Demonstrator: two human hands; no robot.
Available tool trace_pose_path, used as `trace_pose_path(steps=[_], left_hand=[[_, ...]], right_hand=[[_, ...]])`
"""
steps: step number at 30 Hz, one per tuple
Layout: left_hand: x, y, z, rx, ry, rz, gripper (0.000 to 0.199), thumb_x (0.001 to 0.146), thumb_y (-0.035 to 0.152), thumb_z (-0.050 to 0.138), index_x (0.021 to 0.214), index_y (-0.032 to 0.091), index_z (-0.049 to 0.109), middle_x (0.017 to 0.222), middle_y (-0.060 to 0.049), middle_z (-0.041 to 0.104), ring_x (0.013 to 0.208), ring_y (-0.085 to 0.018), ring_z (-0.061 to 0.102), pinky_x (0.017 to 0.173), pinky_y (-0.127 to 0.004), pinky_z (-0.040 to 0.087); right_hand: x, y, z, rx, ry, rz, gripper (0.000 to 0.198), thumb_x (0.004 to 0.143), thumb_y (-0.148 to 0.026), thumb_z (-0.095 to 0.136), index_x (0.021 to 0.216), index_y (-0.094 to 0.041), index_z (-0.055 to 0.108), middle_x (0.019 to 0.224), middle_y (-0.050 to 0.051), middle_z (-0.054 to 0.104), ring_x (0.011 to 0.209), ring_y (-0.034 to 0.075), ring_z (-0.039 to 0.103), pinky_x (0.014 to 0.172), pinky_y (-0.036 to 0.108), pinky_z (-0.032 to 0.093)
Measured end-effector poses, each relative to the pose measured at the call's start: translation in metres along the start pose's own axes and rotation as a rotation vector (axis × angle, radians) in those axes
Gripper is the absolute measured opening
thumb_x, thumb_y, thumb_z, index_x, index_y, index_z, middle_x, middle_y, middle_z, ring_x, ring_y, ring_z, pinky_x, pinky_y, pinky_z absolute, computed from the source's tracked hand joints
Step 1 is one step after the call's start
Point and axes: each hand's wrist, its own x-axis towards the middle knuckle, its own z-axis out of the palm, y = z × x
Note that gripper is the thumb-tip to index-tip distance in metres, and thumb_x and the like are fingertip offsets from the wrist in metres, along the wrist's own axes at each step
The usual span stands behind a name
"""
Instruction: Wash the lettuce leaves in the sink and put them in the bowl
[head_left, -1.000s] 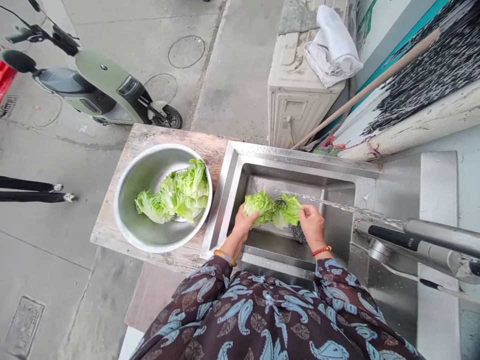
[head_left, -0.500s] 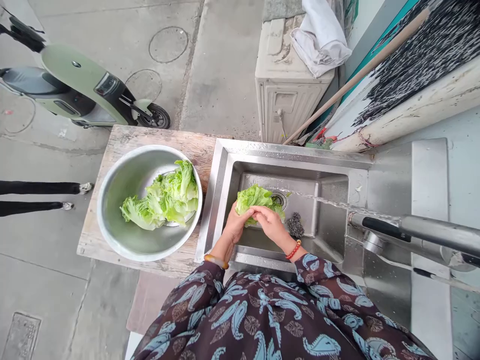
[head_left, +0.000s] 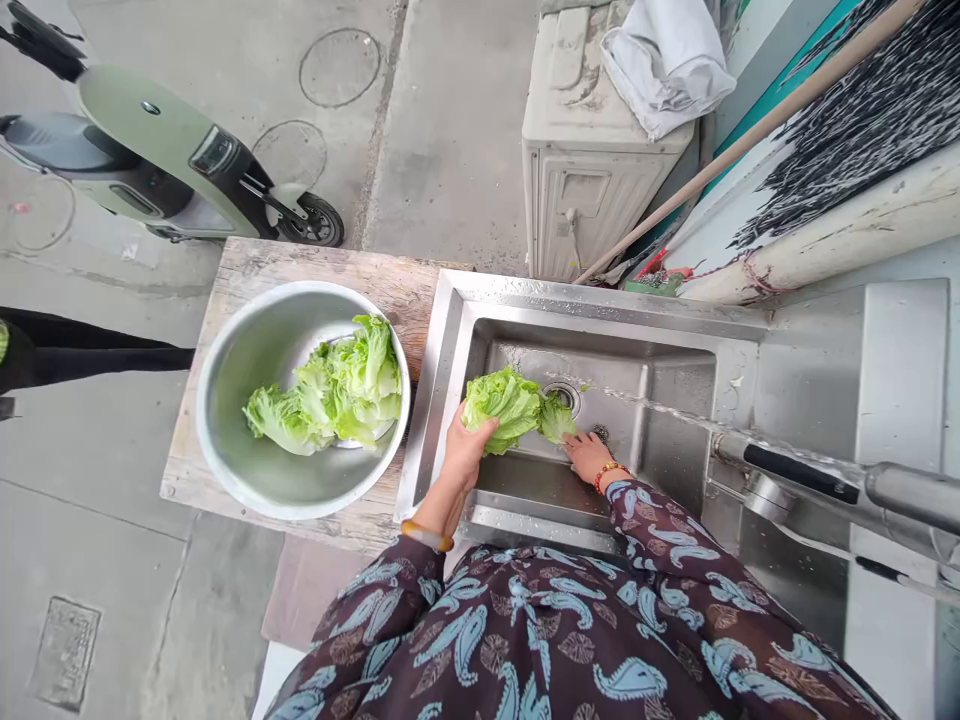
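Left hand (head_left: 466,452) — fingers curled around the underside of a lettuce leaf (head_left: 501,404), lifting it over the left part of the steel sink (head_left: 679,340). Right hand (head_left: 589,455) — lower in the basin, just right of the leaf, beside a smaller green piece (head_left: 557,416); fingers only partly seen, so whether they grip anything cannot be told. A red bead bracelet (head_left: 606,470) sits on the right wrist, an amber bangle (head_left: 426,535) on the left. Stream of water (head_left: 660,405) runs from the faucet (head_left: 817,478) at the right toward the drain (head_left: 564,394), passing just beyond the held leaf. Metal bowl (head_left: 247,360) stands on a worn wooden board (head_left: 300,262) to the left of the sink, holding more lettuce leaves (head_left: 334,390). Beyond the sink: a white outdoor unit (head_left: 585,190) with a pale cloth (head_left: 664,55) on top, a long wooden pole (head_left: 750,130) leaning alongside. A green scooter (head_left: 157,150) is parked on the concrete at upper left.
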Motion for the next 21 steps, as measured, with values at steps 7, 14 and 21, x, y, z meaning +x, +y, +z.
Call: trace_pose_path(steps=[7,14,21], left_hand=[[0.004,-0.007,-0.002,0.014,0.039,-0.037,0.060,0.061,0.028,0.085,0.117,0.022,0.062,0.108,-0.007,0.071,0.102,-0.025,0.067,0.099,-0.044,0.049],[0.003,-0.018,-0.006,0.052,0.069,-0.024,0.061,0.062,0.022,0.085,0.119,0.023,0.062,0.110,-0.006,0.071,0.108,-0.027,0.066,0.104,-0.046,0.047],[-0.001,-0.027,-0.010,0.055,0.041,-0.040,0.059,0.063,0.022,0.084,0.118,0.023,0.061,0.110,-0.005,0.071,0.107,-0.026,0.067,0.104,-0.047,0.049]], right_hand=[[-0.003,0.012,-0.048,0.032,0.322,0.073,0.041,0.100,-0.030,0.036,0.122,-0.017,0.068,0.126,0.015,0.069,0.117,0.026,0.063,0.102,0.047,0.048],[0.007,-0.001,-0.026,0.071,0.101,0.033,0.008,0.072,-0.015,0.075,0.078,-0.020,0.077,0.134,0.013,0.065,0.134,0.032,0.051,0.114,0.046,0.034],[0.010,-0.001,-0.019,0.316,0.214,0.098,0.027,0.081,-0.026,0.066,0.106,-0.022,0.076,0.129,0.011,0.068,0.131,0.031,0.053,0.115,0.049,0.034]])
